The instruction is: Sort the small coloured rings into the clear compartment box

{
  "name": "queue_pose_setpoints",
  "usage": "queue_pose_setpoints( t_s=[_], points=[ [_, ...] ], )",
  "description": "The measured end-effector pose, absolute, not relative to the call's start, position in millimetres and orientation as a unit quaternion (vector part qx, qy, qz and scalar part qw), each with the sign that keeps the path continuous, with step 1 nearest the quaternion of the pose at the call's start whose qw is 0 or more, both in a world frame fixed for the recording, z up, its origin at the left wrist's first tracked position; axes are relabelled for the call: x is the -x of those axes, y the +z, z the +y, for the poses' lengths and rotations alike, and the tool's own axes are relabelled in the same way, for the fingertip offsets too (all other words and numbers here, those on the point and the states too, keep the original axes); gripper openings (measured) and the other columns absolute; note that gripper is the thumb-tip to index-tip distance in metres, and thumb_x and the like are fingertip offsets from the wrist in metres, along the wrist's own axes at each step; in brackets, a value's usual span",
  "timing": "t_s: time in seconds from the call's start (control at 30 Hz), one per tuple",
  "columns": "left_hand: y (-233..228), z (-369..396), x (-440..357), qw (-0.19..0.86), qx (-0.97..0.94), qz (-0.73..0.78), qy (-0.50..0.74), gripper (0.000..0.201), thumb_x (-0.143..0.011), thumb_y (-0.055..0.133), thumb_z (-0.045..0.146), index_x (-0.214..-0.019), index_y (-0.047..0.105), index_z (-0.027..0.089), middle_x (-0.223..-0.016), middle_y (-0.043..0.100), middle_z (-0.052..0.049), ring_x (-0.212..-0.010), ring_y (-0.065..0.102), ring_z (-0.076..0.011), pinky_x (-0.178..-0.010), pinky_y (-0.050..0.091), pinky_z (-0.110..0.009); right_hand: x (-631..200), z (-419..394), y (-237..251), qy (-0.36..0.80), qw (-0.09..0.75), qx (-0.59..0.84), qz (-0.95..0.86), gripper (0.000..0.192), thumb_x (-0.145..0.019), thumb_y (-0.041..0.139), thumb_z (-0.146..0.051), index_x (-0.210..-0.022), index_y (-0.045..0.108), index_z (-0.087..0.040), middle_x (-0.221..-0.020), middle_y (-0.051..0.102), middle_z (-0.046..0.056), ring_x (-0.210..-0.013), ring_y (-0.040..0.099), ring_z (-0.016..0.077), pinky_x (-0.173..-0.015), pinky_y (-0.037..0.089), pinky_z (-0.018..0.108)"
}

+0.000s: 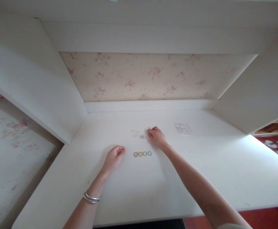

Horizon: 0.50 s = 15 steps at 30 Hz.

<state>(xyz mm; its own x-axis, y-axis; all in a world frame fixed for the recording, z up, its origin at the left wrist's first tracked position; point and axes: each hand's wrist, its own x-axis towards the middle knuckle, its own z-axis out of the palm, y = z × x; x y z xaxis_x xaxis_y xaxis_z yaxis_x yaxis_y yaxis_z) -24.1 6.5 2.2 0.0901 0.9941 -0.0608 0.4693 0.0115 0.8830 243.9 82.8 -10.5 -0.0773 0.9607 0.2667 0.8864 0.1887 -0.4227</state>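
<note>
Four small coloured rings (142,154) lie in a neat row on the white table (200,178), with a loose scatter of rings (138,133) just behind them. They look light, thin and stiff, likely to skid on the smooth top; pinching a rim between fingertips seems best. The right hand (157,136) rests at the scatter's edge, fingers curled and pinching what looks like one ring. The left hand (114,156) lies beside the row, loosely clenched; whether it holds anything I cannot tell.
</note>
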Motion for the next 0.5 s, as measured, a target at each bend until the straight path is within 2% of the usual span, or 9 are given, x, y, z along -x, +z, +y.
queue_pose_setpoints(
  t_s=[0.13, 0.33, 0.5],
  points=[
    [0.5, 8.5, 25.6, 0.396, -0.630, 0.581, 0.331, 0.035, -0.081, 0.048, 0.047, -0.089, 0.062, 0.016, -0.076, 0.065, -0.002, -0.072, 0.061, -0.0167, -0.066, 0.046, -0.026, -240.3, 85.5, -13.0, 0.074, 0.255, 0.628, -0.732, 0.023, -0.087, 0.047, -0.028, -0.089, 0.070, -0.024, -0.093, 0.058, 0.005, -0.077, 0.055, 0.0142, -0.070, 0.040, 0.025],
    [-1.7, 10.6, 25.4, 0.393, -0.633, 0.578, 0.333, 0.032, -0.080, 0.049, 0.045, -0.089, 0.064, 0.017, -0.076, 0.066, -0.002, -0.071, 0.061, -0.0158, -0.065, 0.045, -0.025, -238.5, 71.0, -15.5, 0.065, 0.274, 0.626, -0.728, 0.026, -0.089, 0.044, -0.030, -0.090, 0.069, -0.024, -0.092, 0.058, 0.004, -0.079, 0.055, 0.0144, -0.070, 0.040, 0.025],
    [2.1, 9.1, 25.7, 0.396, -0.635, 0.576, 0.329, 0.028, -0.081, 0.050, 0.040, -0.090, 0.064, 0.018, -0.079, 0.067, -0.002, -0.072, 0.061, -0.0153, -0.065, 0.045, -0.024, -243.0, 48.5, -13.1, 0.076, 0.346, 0.615, -0.704, 0.027, -0.089, 0.045, -0.034, -0.091, 0.069, -0.022, -0.091, 0.058, 0.004, -0.077, 0.056, 0.0150, -0.069, 0.043, 0.027]
  ],
)
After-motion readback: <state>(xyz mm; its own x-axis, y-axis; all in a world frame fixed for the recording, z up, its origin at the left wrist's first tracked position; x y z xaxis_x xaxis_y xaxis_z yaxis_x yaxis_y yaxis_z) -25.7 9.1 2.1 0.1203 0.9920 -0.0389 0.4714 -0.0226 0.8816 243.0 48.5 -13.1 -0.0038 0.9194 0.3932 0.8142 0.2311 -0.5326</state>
